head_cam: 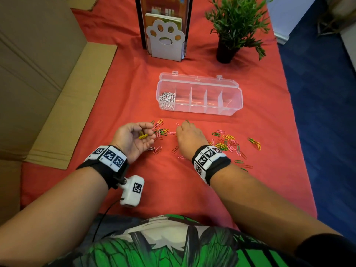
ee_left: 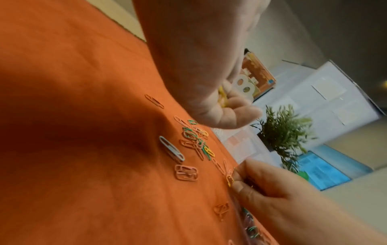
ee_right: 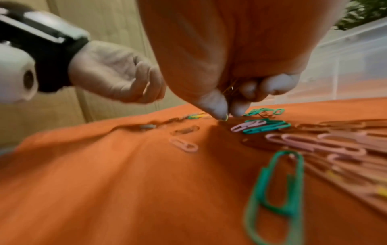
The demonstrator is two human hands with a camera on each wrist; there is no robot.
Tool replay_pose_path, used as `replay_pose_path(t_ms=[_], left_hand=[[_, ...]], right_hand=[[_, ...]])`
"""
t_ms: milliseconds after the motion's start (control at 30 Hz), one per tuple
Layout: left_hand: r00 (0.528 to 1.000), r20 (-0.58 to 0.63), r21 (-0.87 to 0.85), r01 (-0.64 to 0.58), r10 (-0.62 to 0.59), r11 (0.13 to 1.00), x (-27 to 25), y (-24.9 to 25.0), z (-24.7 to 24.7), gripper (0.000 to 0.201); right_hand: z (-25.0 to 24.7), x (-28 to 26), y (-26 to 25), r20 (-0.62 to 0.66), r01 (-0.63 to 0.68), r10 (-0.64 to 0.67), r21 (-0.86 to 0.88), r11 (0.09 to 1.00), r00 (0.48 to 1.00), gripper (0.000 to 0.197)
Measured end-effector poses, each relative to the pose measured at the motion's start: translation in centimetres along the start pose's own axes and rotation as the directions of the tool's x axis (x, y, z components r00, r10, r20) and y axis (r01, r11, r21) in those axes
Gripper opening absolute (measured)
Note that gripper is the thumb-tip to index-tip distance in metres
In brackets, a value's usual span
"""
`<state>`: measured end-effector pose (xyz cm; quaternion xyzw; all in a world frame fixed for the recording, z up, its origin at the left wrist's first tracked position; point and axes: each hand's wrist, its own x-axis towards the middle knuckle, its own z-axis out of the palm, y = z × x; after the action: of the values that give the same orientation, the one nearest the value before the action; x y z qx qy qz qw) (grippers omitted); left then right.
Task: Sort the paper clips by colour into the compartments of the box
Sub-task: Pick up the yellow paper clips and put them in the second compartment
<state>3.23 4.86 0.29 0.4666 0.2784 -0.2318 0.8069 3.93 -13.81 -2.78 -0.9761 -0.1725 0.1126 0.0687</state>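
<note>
Yellow clips (head_cam: pixel 143 136) are cupped in the curled left hand (head_cam: pixel 134 139) while another (ee_left: pixel 229 179) is pinched off the tabletop (head_cam: pixel 173 182) by the right hand (head_cam: pixel 189 137), short of the box (head_cam: pixel 199 95). Neighbouring green clips (head_cam: pixel 163 130) could be snagged and missorted.

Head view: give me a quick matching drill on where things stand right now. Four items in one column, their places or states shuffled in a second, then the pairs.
Items
1. white paper clips
2. yellow paper clips
3. left hand
4. right hand

Places or states
A. palm up, cupped above the red cloth
B. in the leftmost compartment of the clear box
C. palm down, fingertips pinching at the loose clips
D. lying in the upturned palm

Pairs: 1-B, 2-D, 3-A, 4-C
</note>
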Motion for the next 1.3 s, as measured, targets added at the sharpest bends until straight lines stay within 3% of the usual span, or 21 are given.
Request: replay_pose_path(t_ms=[67,133,167,233,300,333,367,400,433,467,533,567,633,733,867,1033,1167,1300], left_hand=[[0.994,-0.067,0.006,0.084,-0.084,0.996,0.4,0.0,0.1,0.023],[0.988,-0.149,0.159,0.07,-0.046,0.985,1.2,-0.2,0.2,0.024],[0.981,-0.191,0.307,0.026,0.035,0.951,1.6,-0.4,0.2,0.022],[0.954,-0.202,0.618,-0.052,0.222,0.785,2.2,-0.9,0.0,0.018],[0.926,-0.125,0.813,-0.111,0.357,0.572,2.4,-1.1,0.0,0.012],[0.91,-0.077,0.879,-0.131,0.408,0.458,2.4,-1.2,0.1,0.01],[0.893,-0.03,0.93,-0.139,0.449,0.34,2.3,-1.3,0.3,0.012],[0.882,0.022,0.961,-0.149,0.471,0.234,2.3,-1.3,0.6,0.016],[0.878,0.075,0.976,-0.162,0.473,0.146,2.2,-1.4,0.9,0.021],[0.881,0.12,0.981,-0.177,0.458,0.084,2.2,-1.5,1.1,0.025],[0.89,0.168,0.98,-0.198,0.423,0.027,2.2,-1.6,1.2,0.027],[0.893,0.162,0.983,-0.185,0.42,0.014,2.3,-1.6,1.1,0.025],[0.888,0.12,0.992,-0.121,0.444,-0.026,2.3,-1.5,0.6,0.022],[0.875,0.065,0.996,-0.024,0.48,-0.091,2.2,-1.1,-0.3,0.02],[0.876,0.056,0.998,-0.031,0.479,-0.059,2.6,-0.1,-0.2,0.016],[0.852,0.112,0.994,-0.101,0.512,-0.05,4.1,1.0,1.8,0.025],[0.872,0.142,0.989,-0.107,0.469,-0.101,5.4,1.2,2.7,0.029],[0.883,0.149,0.983,-0.085,0.445,-0.162,6.0,1.1,3.5,0.023]], right_hand=[[-0.3,0.4,0.3,0.056,-0.064,0.055,0.189,0.98,0.997,0.025],[-0.6,0.9,0.7,0.133,-0.232,0.19,0.504,0.832,0.973,0.02],[-0.8,1.1,0.8,0.185,-0.311,0.254,0.655,0.689,0.95,0.021],[-1.4,1.1,0.9,0.311,-0.4,0.301,0.865,0.302,0.901,0.025],[-2.3,1.0,0.9,0.426,-0.404,0.251,0.904,-0.136,0.869,0.023],[-2.8,1.0,0.9,0.466,-0.395,0.212,0.867,-0.303,0.859,0.02],[-3.0,1.1,0.8,0.49,-0.398,0.186,0.835,-0.381,0.851,0.018],[-3.1,1.3,0.7,0.496,-0.407,0.184,0.834,-0.372,0.848,0.017],[-2.9,1.8,0.5,0.477,-0.425,0.209,0.869,-0.252,0.853,0.016],[-2.8,2.2,0.2,0.439,-0.445,0.238,0.895,-0.03,0.867,0.015],[-2.4,2.9,-0.5,0.33,-0.398,0.222,0.773,0.495,0.918,0.022],[-2.0,3.2,-0.8,0.283,-0.324,0.175,0.66,0.677,0.943,0.028],[-1.2,3.0,-1.0,0.246,-0.211,0.1,0.481,0.851,0.964,0.036],[-0.8,2.5,-0.3,0.174,-0.159,0.09,0.44,0.884,0.981,0.038],[-0.8,2.6,0.5,0.052,-0.165,0.16,0.477,0.863,0.986,0.03],[0.1,2.3,-0.3,0.039,-0.019,0.008,0.277,0.961,0.999,0.026],[0.3,1.4,-0.5,-0.01,0.079,-0.079,0.078,0.994,0.997,0.026],[0.4,1.1,0.0,-0.002,0.069,-0.069,0.103,0.992,0.998,0.019]])
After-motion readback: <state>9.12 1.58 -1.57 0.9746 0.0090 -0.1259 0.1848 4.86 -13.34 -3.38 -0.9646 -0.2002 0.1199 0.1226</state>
